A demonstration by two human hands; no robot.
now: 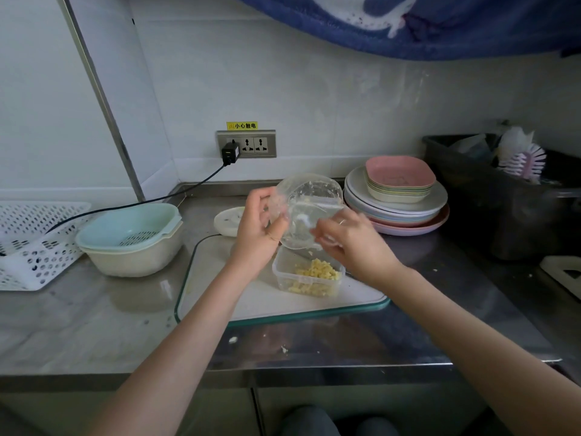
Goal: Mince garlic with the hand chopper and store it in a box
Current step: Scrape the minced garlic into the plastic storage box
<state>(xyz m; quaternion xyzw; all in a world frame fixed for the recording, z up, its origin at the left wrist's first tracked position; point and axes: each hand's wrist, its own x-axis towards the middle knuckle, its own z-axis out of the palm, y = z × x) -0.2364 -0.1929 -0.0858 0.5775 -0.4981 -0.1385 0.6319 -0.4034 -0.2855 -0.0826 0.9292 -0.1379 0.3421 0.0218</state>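
My left hand (pixel 257 228) grips the clear chopper bowl (pixel 309 199), which is tipped mouth-down over a small clear box (pixel 283 272). Bits of garlic cling to the bowl's inside. Yellowish minced garlic (pixel 316 273) lies piled in the box, which stands on a glass cutting board (pixel 220 278). My right hand (pixel 349 243) is at the bowl's lower rim, fingers curled toward its mouth; a thin dark tool shows below it, and whether the hand holds it is unclear. The chopper's white lid (pixel 228 221) lies behind my left hand.
A pale blue colander in a cream bowl (pixel 132 237) sits left, beside a white perforated basket (pixel 31 243). Stacked plates (pixel 399 199) stand at the back right, next to a dark bin (pixel 503 196) with a brush. A black cable (pixel 141 201) runs from the wall socket.
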